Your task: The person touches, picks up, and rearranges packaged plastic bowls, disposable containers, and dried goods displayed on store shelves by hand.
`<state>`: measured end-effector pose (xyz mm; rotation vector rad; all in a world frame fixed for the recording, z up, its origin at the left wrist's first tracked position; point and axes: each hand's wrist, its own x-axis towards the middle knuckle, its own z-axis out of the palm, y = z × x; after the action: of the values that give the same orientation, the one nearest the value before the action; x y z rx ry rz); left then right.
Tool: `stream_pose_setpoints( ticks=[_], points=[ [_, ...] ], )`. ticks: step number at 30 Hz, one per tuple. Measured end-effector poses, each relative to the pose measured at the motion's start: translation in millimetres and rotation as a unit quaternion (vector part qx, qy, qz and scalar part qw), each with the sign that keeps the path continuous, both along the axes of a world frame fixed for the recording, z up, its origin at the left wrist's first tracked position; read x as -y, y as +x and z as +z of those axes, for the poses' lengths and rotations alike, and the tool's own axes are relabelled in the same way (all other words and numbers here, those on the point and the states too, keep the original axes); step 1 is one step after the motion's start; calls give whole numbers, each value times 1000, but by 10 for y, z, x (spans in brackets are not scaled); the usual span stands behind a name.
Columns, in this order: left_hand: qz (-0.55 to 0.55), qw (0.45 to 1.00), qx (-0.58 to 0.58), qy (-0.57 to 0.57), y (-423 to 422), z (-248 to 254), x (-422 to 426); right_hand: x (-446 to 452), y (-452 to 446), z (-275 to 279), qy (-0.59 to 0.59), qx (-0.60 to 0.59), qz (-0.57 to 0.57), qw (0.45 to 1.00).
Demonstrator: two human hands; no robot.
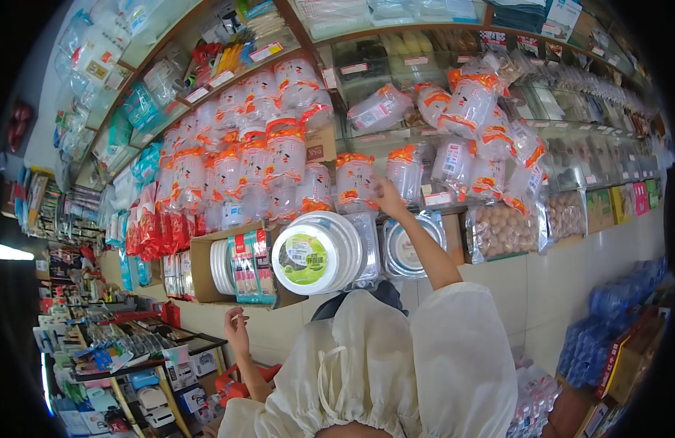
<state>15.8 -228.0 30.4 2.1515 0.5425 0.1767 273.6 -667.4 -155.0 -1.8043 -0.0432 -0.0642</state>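
My right hand (385, 197) reaches forward to the shelf, its fingers closed on the right side of a pack of clear plastic cups (354, 182) with orange print. That pack stands upright between a similar pack (313, 188) on its left and another pack (404, 174) on its right. My left hand (236, 328) hangs low near the cardboard box, with its fingers loosely bent and apart. Nothing shows in it. Below my right hand lie a stack of white round containers with a green label (306, 258) and a wrapped stack of foil trays (414, 244).
Many similar cup packs (285, 150) are piled to the left, and more (472, 106) lean at the upper right. A cardboard box (204, 255) holds plates and packets. Bags of round brown items (504, 228) stand at right. Blue bottle packs (607, 314) sit on the floor.
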Motion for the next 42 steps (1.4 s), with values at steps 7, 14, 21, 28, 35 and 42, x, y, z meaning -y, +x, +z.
stream_pose_setpoints(
  ticks=[7,14,21,28,35,42],
  points=[
    [-31,999,-19,4,103,-5,61,142,-10,41,78,-26,-29,996],
    [-19,999,-34,17,61,126,230,608,-166,67,-202,-16,-266,943],
    [-22,999,-31,7,135,123,296,490,-78,147,-156,-244,-194,937],
    [-50,999,-13,-13,244,58,125,740,12,4,-15,-146,-215,966],
    [-96,993,41,-57,717,-56,-219,821,-72,1005,293,-209,-89,929],
    [-225,938,196,174,2167,527,-837,-314,271,1925,235,-164,74,955]
  ],
)
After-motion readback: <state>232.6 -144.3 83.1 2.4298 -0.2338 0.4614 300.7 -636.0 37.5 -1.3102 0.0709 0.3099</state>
